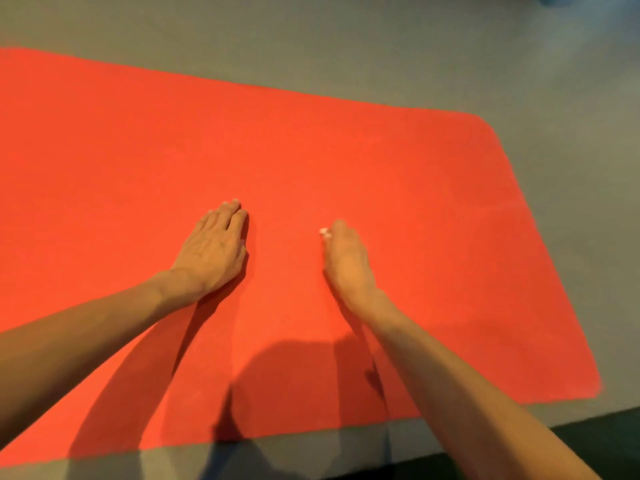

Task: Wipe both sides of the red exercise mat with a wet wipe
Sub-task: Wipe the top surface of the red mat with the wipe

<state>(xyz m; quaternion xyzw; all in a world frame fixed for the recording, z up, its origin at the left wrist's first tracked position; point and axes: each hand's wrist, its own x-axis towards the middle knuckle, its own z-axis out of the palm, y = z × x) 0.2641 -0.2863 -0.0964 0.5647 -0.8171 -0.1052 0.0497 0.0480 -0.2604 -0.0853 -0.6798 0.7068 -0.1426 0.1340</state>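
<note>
Two sets of fingers rest near the mat's middle. The fingers (228, 218) of the left hand (214, 247) are pressed together, flat on it. The right hand (346, 261) is edge-on, so I cannot tell its fingers' state, nor whether the white speck (324, 232) at their tips is the wet wipe. The red exercise mat (381, 161) lies spread on the grey floor (346, 46). Overlapping strokes out to every edge, with the left palm steadying, should serve best. No writing shows.
</note>
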